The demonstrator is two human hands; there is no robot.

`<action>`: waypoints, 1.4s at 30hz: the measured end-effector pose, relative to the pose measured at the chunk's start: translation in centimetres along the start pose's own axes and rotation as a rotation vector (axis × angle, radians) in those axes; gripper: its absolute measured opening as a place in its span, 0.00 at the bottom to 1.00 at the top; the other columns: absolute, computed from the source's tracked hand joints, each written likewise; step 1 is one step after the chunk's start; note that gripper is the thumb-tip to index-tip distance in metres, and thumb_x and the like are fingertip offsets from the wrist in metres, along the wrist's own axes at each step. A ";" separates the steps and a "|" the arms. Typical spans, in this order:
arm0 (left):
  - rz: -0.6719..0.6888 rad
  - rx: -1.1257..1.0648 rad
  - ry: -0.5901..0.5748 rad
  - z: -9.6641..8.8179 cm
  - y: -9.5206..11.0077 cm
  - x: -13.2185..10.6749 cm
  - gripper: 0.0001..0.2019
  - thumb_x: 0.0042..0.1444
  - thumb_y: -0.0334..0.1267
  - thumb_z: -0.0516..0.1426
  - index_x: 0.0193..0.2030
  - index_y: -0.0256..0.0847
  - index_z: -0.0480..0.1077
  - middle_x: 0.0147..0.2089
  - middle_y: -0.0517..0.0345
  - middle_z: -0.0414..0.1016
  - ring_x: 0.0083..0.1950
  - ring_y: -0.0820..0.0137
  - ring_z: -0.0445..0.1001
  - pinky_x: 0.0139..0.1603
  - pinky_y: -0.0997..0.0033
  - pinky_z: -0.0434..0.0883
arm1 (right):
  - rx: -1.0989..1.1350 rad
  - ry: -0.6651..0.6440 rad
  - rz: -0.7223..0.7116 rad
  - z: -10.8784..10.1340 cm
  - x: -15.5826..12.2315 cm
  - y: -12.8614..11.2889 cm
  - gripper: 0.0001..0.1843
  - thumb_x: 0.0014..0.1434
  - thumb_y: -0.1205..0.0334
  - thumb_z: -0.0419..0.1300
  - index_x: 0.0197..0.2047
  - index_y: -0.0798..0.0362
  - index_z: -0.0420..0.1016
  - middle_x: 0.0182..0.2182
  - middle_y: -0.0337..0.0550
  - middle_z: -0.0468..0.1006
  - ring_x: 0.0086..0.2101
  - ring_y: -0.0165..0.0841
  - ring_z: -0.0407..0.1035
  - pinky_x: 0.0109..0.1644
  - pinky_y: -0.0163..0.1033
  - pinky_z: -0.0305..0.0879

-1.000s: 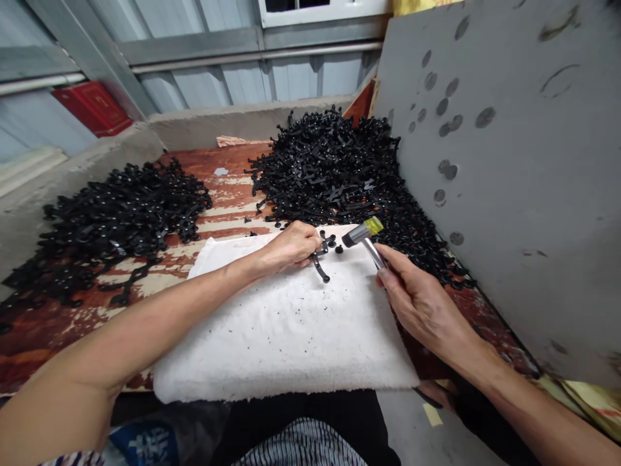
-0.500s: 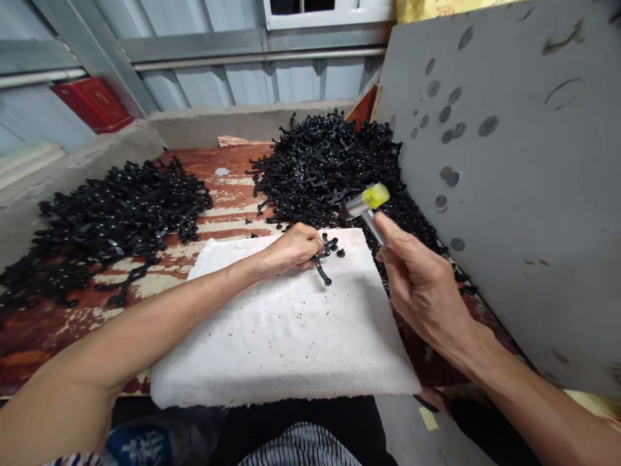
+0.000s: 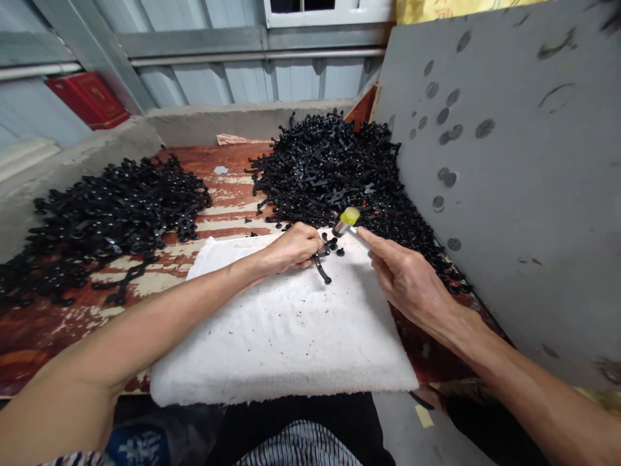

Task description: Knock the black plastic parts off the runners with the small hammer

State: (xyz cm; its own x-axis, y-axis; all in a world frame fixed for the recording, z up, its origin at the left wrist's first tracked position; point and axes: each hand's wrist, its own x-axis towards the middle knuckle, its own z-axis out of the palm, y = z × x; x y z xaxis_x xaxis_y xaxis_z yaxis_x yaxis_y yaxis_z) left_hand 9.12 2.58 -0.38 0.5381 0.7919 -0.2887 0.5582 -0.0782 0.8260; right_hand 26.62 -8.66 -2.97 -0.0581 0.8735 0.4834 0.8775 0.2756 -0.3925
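My left hand [image 3: 291, 249] is closed on a black plastic part [image 3: 323, 259] and pins it to the white cloth pad [image 3: 286, 336] near the pad's far edge. My right hand [image 3: 405, 281] grips the metal handle of a small hammer [image 3: 347, 223] with a yellow head. The head sits low, right beside the black part and just past my left fingertips. A few small black bits lie on the pad by the part.
A heap of black plastic parts [image 3: 334, 168] lies behind the pad, and another heap [image 3: 111, 213] spreads over the worn red wooden table [image 3: 228, 200] at the left. A grey foam board [image 3: 509, 168] leans along the right. A red box [image 3: 87, 97] rests on the left ledge.
The hammer head rose up and to the right half a second ago, then came down onto the black part by my left fingers. My left hand stayed where it was.
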 end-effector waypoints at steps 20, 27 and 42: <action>-0.016 0.036 -0.034 0.1 -0.9 0.3 0.14 0.59 0.31 0.50 0.21 0.40 0.60 0.10 0.66 0.58 0.10 0.79 0.52 0.13 0.77 0.47 | -0.133 -0.058 0.049 0.4 0.0 0.3 0.31 0.63 0.69 0.45 0.68 0.50 0.61 0.37 0.48 0.79 0.32 0.37 0.73 0.36 0.42 0.70; 0.247 0.163 -0.055 -0.9 0.1 -0.8 0.13 0.56 0.32 0.52 0.21 0.39 0.62 0.14 0.67 0.58 0.17 0.79 0.56 0.20 0.77 0.51 | 0.402 -0.048 0.392 -1.5 2.7 -1.2 0.13 0.59 0.56 0.56 0.40 0.55 0.75 0.24 0.38 0.69 0.25 0.30 0.61 0.28 0.35 0.58; -0.079 -0.509 -0.040 1.1 -0.5 -5.6 0.13 0.56 0.38 0.60 0.45 0.36 0.65 0.36 0.54 0.75 0.30 0.71 0.75 0.26 0.73 0.69 | 0.989 -0.129 0.736 -0.1 0.4 -3.8 0.16 0.48 0.51 0.64 0.27 0.51 0.64 0.15 0.26 0.54 0.14 0.21 0.46 0.13 0.27 0.45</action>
State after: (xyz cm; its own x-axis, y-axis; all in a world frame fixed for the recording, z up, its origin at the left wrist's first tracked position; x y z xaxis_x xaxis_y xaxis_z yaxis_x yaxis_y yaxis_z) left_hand 6.53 -2.50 0.31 0.5361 0.7591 -0.3693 0.2253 0.2930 0.9292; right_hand 23.33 -9.39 -1.20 0.2012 0.9663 -0.1608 -0.0117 -0.1618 -0.9868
